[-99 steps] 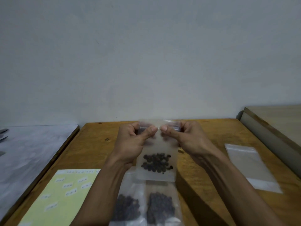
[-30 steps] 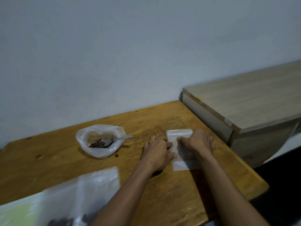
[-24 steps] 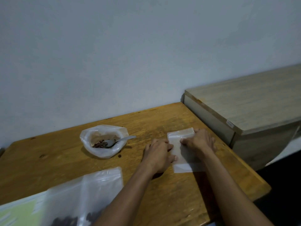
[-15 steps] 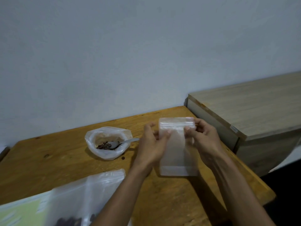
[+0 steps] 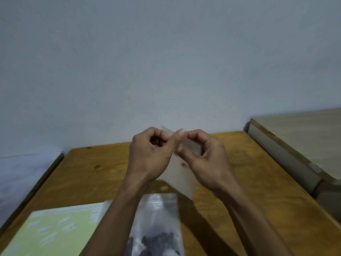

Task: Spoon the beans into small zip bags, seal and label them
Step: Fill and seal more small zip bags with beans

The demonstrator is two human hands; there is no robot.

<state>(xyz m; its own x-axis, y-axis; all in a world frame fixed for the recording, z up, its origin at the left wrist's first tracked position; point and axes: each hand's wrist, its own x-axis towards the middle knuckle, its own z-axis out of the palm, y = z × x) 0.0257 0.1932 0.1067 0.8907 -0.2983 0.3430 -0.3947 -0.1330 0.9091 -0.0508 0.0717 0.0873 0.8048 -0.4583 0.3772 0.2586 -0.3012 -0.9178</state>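
Green label sheet (image 5: 55,231) | filled bag (image 5: 156,228) | wooden table (image 5: 258,200)

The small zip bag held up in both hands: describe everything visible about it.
The small zip bag is a frosted, translucent plastic pouch that looks empty, though motion blur softens it. It is held in the air above the wooden table, tilted, with its top edge up between the fingers. The left hand and right hand both pinch it near the top, as if working the opening. Its lower corner hangs just above a filled bag of beans lying on the table.
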